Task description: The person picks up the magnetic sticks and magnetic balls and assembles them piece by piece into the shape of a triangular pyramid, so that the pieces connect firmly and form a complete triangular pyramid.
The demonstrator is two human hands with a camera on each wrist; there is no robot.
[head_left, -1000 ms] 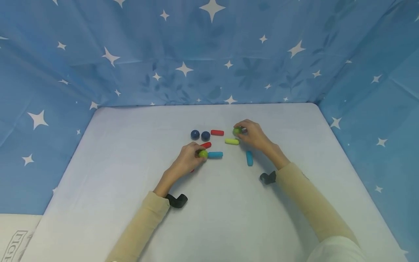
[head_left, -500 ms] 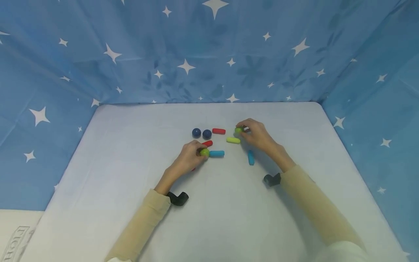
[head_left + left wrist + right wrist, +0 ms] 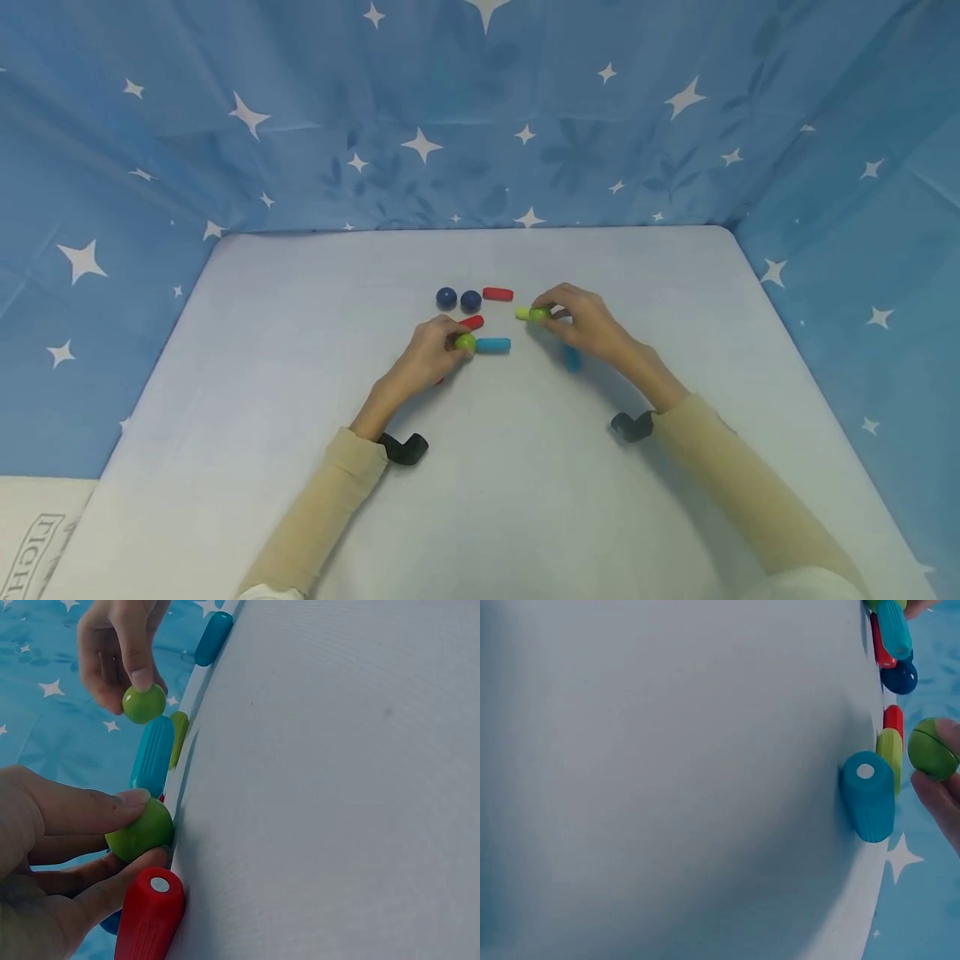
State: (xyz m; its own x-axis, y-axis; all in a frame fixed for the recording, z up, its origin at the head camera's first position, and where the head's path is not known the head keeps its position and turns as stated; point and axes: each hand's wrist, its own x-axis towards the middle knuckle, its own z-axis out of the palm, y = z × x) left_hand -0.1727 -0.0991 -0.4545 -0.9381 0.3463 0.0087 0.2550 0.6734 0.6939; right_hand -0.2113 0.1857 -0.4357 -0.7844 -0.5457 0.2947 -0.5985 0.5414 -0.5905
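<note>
On my head feed I see a blue fabric curtain (image 3: 315,100) with white four-pointed stars (image 3: 422,145) and darker leaf shapes (image 3: 573,154), enclosing the far edge and both sides of a pale white tabletop (image 3: 525,500). At lower left I see an off-white surface (image 3: 45,496) with dark lettering (image 3: 32,554); soft light casts faint shadows.

A broad lane of bare table (image 3: 525,500) runs between the forearms, narrowed by a black wrist mount (image 3: 405,450) on one side. Between left hand (image 3: 431,354) and right hand (image 3: 588,323) the gap is tight: a blue stick (image 3: 493,344) juts in, and a red stick (image 3: 498,294) and two navy balls (image 3: 470,301) obstruct the far side. Behind these, an open strip reaches the curtain (image 3: 480,125).
</note>
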